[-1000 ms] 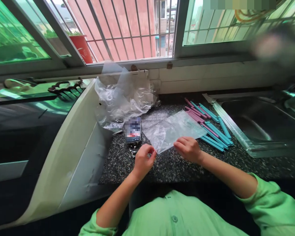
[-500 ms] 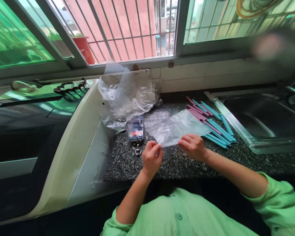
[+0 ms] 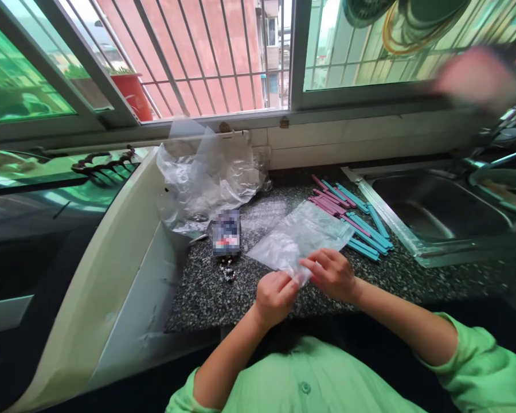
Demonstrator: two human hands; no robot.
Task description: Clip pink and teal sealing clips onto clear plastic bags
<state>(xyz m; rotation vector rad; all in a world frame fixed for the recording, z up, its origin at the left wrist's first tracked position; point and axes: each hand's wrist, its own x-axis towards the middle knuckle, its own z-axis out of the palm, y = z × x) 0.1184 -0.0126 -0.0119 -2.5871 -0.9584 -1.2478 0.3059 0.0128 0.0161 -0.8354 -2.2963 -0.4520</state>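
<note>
A clear plastic bag (image 3: 303, 235) lies on the speckled black counter (image 3: 215, 292). My left hand (image 3: 275, 297) pinches the bag's near edge with closed fingers. My right hand (image 3: 331, 274) grips the same edge just to the right, fingers curled on the plastic. The two hands nearly touch. Blue and pink plastic sticks (image 3: 352, 218) lie in a loose pile behind the bag, partly under it.
A crumpled heap of clear plastic (image 3: 206, 172) sits at the back left by the window sill. A small dark packet (image 3: 226, 232) and some tiny metal bits (image 3: 227, 272) lie left of the bag. A steel sink (image 3: 434, 206) is at the right.
My hands have come closer together along the bag's near edge, gathering it. The view has shifted slightly.
</note>
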